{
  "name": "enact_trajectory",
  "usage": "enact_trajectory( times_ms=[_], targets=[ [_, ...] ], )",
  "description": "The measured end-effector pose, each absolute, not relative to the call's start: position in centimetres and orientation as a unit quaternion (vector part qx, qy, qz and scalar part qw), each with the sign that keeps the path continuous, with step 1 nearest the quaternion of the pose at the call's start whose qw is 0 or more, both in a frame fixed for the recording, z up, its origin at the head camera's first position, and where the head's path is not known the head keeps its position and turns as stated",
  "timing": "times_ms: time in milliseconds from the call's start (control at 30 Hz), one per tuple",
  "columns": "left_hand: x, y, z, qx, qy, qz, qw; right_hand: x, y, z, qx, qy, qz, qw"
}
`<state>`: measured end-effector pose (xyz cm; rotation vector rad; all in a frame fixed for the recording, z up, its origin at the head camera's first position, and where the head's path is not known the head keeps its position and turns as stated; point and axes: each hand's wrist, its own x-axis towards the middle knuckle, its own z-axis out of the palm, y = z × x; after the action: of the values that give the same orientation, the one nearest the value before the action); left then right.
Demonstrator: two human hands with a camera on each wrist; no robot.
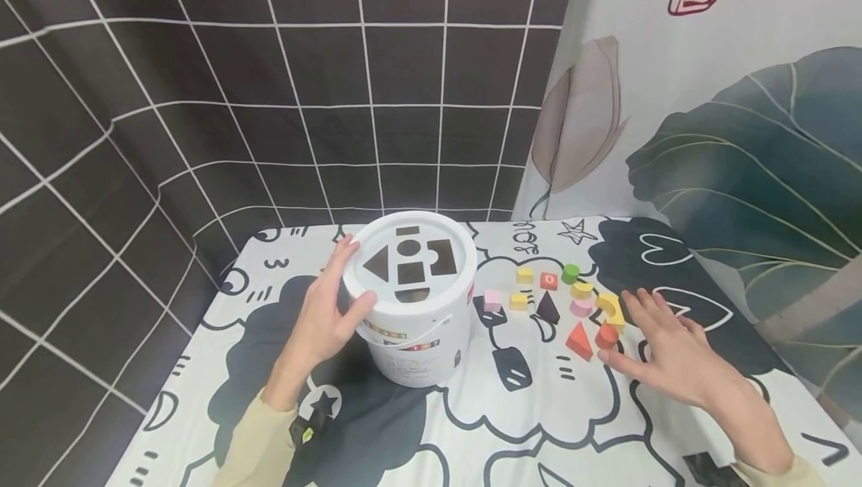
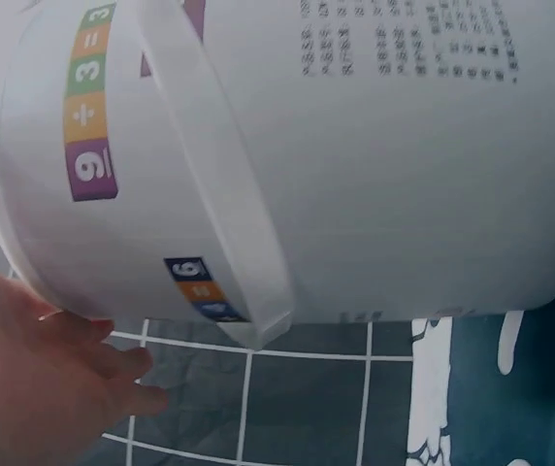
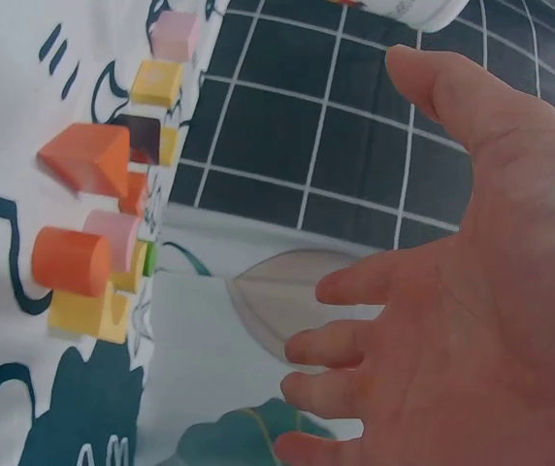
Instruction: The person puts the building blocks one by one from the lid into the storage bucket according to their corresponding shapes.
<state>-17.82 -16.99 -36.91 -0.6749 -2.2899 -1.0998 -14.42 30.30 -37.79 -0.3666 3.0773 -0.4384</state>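
Note:
A white bucket (image 1: 420,369) stands upright, its lid (image 1: 444,289) cut with triangular, round, square and other holes. My left hand (image 1: 322,315) rests at the left of the lid, thumb by the near edge and fingers fairly straight along the rim. My right hand (image 1: 680,352) hovers with spread fingers and holds nothing. Close to its fingertips are a yellow arch block (image 1: 611,309), a red cylinder (image 1: 607,337) and a red triangular block (image 1: 579,342). Beyond them lie a pink cylinder (image 1: 581,308), a dark triangular block (image 1: 548,310) and a green block (image 1: 570,273).
Nearer the bucket lie a pink cube (image 1: 492,301), yellow blocks (image 1: 518,302) and a red block marked 0 (image 1: 548,280). The bucket's white handle (image 2: 224,175) hangs down its side. A patterned cloth (image 1: 512,420) covers the table, with a dark grid curtain (image 1: 323,68) behind.

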Motion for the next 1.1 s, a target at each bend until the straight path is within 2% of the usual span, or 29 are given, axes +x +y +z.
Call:
enact_trajectory(
  times_ms=[433,733,1100],
  targets=[
    [-18.3,-16.2,-38.3,-0.249,-0.79,-0.459,0.322,-17.3,34.4,-40.3,-0.137,0.967,-0.208,-0.053],
    [-18.5,-15.6,-38.6,-0.26,-0.771,-0.473,0.338,-19.4,36.5,-42.8,-0.11,0.953,-0.283,0.008],
    [-18.4,-15.5,-38.8,-0.247,-0.776,-0.474,0.335,-21.4,37.2,-44.4,-0.143,0.934,-0.324,0.053]
  ],
)
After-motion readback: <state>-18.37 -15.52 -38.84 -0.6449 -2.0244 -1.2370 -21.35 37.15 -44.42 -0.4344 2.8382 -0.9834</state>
